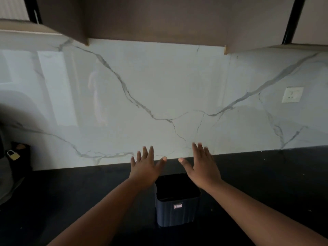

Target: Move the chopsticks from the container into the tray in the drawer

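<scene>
A dark blue ribbed container (177,208) with a small red label stands on the black counter (266,174), between my forearms. Its inside is dark and no chopsticks show in it. My left hand (145,166) is held up above and behind the container's left side, palm down, fingers spread, holding nothing. My right hand (202,166) mirrors it over the right side, also spread and empty. Neither hand touches the container. No drawer or tray is in view.
A white marble backsplash (159,95) rises behind the counter, with a wall socket (292,94) at the right. Brown upper cabinets (156,18) hang overhead. A brass padlock (13,155) on a dark object sits at the far left.
</scene>
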